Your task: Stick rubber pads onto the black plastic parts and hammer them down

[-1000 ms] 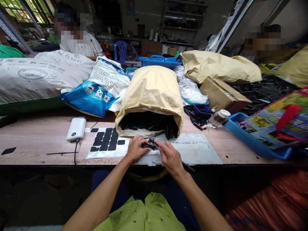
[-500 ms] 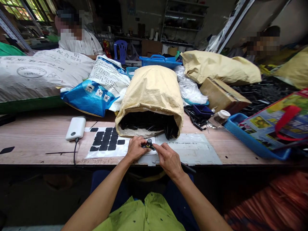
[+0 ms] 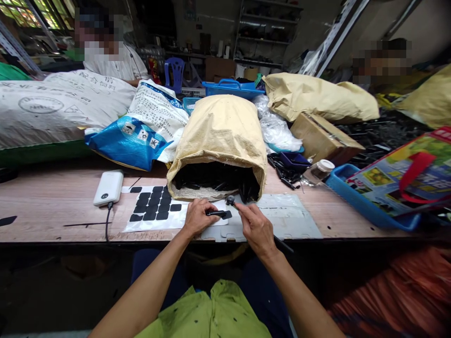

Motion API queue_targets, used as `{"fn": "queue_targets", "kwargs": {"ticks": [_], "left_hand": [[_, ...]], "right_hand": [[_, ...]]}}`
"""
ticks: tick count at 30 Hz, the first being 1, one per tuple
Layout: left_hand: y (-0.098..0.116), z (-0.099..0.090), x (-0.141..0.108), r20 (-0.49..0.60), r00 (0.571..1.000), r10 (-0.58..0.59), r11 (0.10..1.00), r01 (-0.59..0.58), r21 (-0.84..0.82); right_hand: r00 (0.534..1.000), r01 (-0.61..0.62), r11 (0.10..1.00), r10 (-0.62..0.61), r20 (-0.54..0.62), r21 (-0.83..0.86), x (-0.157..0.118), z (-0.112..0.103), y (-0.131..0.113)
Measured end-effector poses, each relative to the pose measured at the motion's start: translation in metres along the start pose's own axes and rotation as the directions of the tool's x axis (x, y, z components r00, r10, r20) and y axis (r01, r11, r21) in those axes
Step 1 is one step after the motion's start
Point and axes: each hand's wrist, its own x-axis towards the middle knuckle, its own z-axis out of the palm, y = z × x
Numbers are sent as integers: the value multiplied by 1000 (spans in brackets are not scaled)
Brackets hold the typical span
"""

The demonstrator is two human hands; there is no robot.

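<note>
My left hand (image 3: 199,217) is closed on a slim black piece (image 3: 215,213), whose right end has a flat dark part. Pinched in my right hand (image 3: 256,228) is a small tool with a round dark head (image 3: 230,200), held just above and to the right of the black piece, apart from it. Behind both hands lies a tan sack (image 3: 220,126), its open mouth showing many black pieces. To the left, a white sheet (image 3: 179,218) bears rows of black square stickers (image 3: 154,202). A grey board (image 3: 289,216) lies under and beside my right hand.
A white power bank (image 3: 109,188) with a cable is on the left. Blue-white and white sacks lie behind it. On the right are a clear jar (image 3: 319,172), a cardboard box (image 3: 319,136) and a blue tray (image 3: 373,202) holding a colourful bag. Two people sit across the table.
My right hand has moved right with the round-headed tool, away from the black piece. The piece in my left hand now shows more fully. The view has shifted slightly.
</note>
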Motion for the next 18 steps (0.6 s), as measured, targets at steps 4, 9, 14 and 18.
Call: {"fn": "queue_targets", "kwargs": {"ticks": [4, 9, 14, 18], "left_hand": [[-1, 1, 0, 7, 1000, -2, 1000, 2, 12], [-4, 2, 0, 15, 1000, 3, 1000, -3, 14], [-5, 0, -1, 28, 1000, 7, 1000, -7, 0], [-5, -2, -2, 39, 999, 20, 1000, -20, -14]], "right_hand": [[1000, -9, 999, 8, -20, -50, 5, 2, 23], [996, 91, 978, -90, 11, -190, 4, 11, 48], [993, 117, 970, -114, 28, -211, 8, 16, 58], [994, 105, 972, -104, 14, -210, 8, 19, 61]]}}
